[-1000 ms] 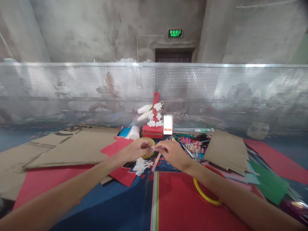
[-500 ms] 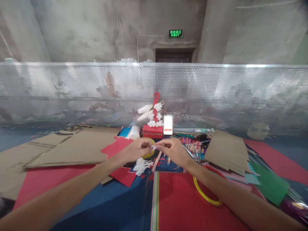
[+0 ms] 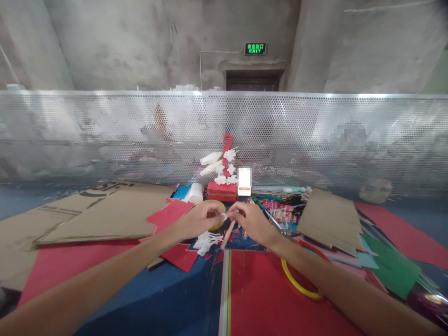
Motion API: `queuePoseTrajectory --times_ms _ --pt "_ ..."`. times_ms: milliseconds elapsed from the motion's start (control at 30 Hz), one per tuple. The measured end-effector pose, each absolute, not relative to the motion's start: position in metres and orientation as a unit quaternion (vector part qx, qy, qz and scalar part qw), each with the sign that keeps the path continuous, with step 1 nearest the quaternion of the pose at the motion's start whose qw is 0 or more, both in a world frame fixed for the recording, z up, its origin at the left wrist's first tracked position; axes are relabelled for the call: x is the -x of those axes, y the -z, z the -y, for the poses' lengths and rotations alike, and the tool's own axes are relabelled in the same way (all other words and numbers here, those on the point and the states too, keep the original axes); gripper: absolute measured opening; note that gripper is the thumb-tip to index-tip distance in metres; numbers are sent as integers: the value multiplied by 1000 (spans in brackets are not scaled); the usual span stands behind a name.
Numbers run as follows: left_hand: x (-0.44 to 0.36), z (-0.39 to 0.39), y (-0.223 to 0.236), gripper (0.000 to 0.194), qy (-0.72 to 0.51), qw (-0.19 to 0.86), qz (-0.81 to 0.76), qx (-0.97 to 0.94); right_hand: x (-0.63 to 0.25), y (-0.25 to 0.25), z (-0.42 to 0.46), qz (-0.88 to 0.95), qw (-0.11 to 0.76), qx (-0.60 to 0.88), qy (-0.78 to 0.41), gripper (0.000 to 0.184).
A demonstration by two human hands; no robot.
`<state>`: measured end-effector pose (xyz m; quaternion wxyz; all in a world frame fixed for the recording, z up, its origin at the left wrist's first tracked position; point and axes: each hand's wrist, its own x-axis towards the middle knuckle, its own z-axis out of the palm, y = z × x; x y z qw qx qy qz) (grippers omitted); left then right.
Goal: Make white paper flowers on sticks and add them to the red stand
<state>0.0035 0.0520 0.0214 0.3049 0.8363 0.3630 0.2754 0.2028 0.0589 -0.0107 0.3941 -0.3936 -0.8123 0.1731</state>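
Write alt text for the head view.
A left hand pinches a small white piece, the right hand close beside it, over a cluttered blue table. Cardboard lies left, red paper lower right, a red box with white flowers behind.

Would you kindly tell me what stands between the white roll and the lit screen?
In the head view, the red box stands between the white roll and the lit screen, with white flowers above it.

1 head view, forward-down
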Motion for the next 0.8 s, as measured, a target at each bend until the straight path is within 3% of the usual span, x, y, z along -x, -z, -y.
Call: queuePoseTrajectory --times_ms 800 --pt "1 -57 -17 28 -275 278 -363 -846 -204 13 -63 807 401 359 -242 36"
